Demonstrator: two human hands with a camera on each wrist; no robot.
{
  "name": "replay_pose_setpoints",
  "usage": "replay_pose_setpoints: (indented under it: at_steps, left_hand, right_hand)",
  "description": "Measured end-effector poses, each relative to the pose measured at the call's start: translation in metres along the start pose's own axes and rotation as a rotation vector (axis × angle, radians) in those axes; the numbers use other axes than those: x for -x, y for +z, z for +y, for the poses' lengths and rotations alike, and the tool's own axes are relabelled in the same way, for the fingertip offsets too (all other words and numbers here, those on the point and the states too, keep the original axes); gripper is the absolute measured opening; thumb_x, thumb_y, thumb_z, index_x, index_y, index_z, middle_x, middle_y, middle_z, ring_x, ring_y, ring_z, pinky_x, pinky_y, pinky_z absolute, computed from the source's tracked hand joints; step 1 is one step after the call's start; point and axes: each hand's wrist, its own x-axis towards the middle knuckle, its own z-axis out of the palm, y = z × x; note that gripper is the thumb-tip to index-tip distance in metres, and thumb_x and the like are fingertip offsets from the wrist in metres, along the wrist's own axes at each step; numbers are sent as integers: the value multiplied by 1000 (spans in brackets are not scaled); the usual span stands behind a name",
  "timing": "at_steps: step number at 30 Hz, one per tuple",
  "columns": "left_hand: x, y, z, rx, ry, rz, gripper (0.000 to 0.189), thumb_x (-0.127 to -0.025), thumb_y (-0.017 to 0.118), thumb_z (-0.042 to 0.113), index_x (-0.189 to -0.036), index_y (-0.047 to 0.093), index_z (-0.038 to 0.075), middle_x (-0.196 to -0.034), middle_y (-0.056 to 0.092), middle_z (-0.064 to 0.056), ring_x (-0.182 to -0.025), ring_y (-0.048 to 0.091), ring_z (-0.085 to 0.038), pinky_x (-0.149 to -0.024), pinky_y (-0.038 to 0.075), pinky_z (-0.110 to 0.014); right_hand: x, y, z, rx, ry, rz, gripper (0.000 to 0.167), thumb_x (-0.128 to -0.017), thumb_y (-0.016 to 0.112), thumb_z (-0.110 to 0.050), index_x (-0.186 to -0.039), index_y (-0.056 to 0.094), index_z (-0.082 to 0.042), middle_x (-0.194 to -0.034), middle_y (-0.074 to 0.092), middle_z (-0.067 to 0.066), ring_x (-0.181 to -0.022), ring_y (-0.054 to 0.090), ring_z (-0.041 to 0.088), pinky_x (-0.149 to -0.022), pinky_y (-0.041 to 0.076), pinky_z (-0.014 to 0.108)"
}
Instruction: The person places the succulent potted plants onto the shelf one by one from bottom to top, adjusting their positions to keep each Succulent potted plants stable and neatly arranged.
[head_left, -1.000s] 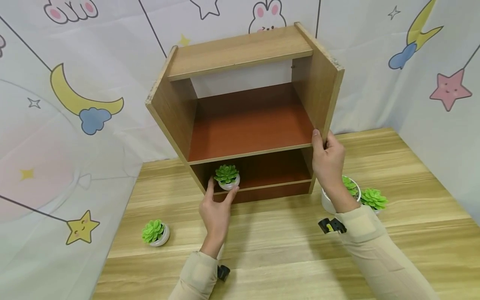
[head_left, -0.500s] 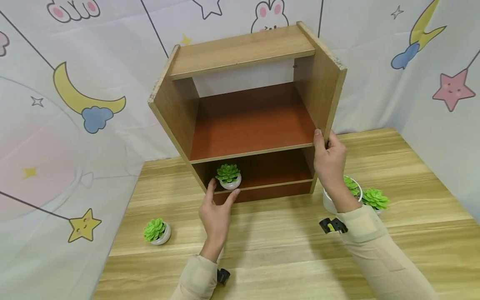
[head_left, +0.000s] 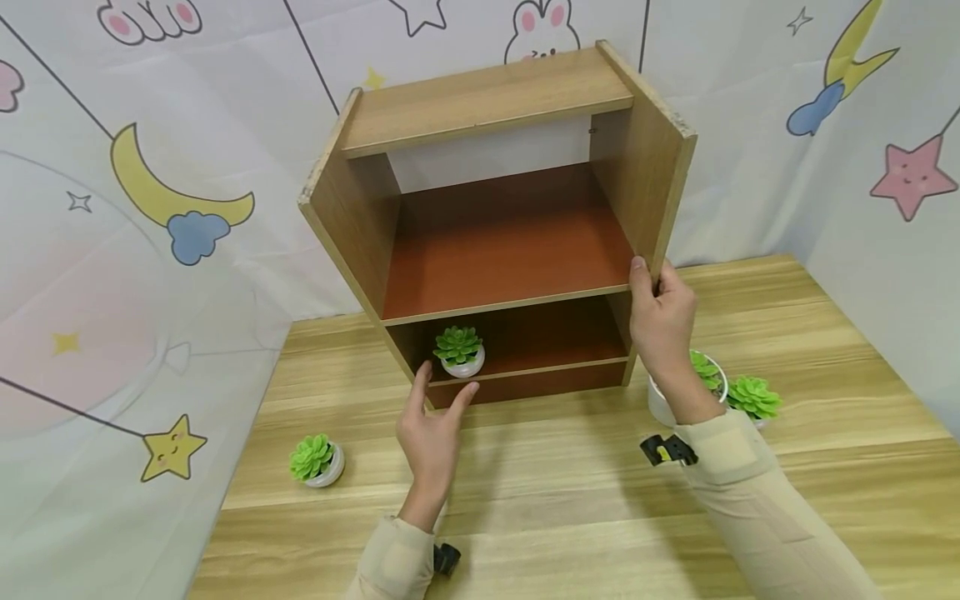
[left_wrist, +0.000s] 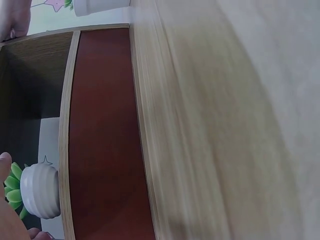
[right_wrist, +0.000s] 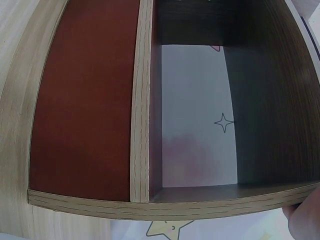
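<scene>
Some of right hand (head_left: 663,321) hidden, gripping shelf unit (head_left: 510,258); left hand (head_left: 430,432) spread near succulent (head_left: 459,347).

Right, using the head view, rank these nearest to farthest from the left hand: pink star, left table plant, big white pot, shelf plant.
1. Shelf plant: just ahead of the left hand, on the lower shelf.
2. Left table plant: to the hand's left.
3. Big white pot: off to the right.
4. Pink star: upper far right.

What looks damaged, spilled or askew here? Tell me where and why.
On the light-brown wooden shelf unit, the side panels have rough, speckled top edges near the front, unlike their smoother front edges, so they look chipped or unfinished. Nothing looks spilled.
</scene>
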Motion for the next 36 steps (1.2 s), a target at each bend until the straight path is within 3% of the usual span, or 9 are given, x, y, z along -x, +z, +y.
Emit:
replay_pose_setpoints:
  at_steps: [3,10,20,29,36]
  left_hand:
    - [2,-2,1,16,-29,3,72,-73,88,33,-133,61,2,-128,62,-10,-118,57,-24,-99,43,-43]
    - [6,-10,0,40,-94,25,71,-75,86,37,-133,61,5,-127,64,-7,-120,56,-23,-102,40,-44]
    - [9,-14,-1,45,-61,58,68,-72,89,33,-129,65,6,-125,64,-3,-118,56,-26,-101,40,-45]
    - [9,-18,-7,35,-42,67,64,-74,88,29,-129,64,5,-127,64,-4,-118,54,-31,-97,40,-49]
    - [10,-22,-9,14,-79,73,70,-74,87,33,-133,61,7,-132,60,-2,-117,53,-29,-97,40,-48]
  right_hand:
    - [0,0,0,-4,-5,-3,27,-99,53,-5,-75,54,6,-58,35,3,-52,29,5,-47,22,23]
    - [-1,0,-1,-9,-15,3,25,-99,54,-5,-78,57,9,-58,37,3,-53,30,6,-48,23,23]
    - [-1,0,0,2,-1,-1,26,-99,54,-5,-81,61,12,-60,42,6,-55,33,7,-50,25,24]
    - [0,-1,-2,-7,13,-6,26,-100,53,-6,-79,58,10,-57,35,1,-53,30,6,-48,22,23]
    - [0,-1,-2,-6,15,-9,27,-99,53,-5,-76,56,8,-56,33,0,-51,29,5,-47,21,23]
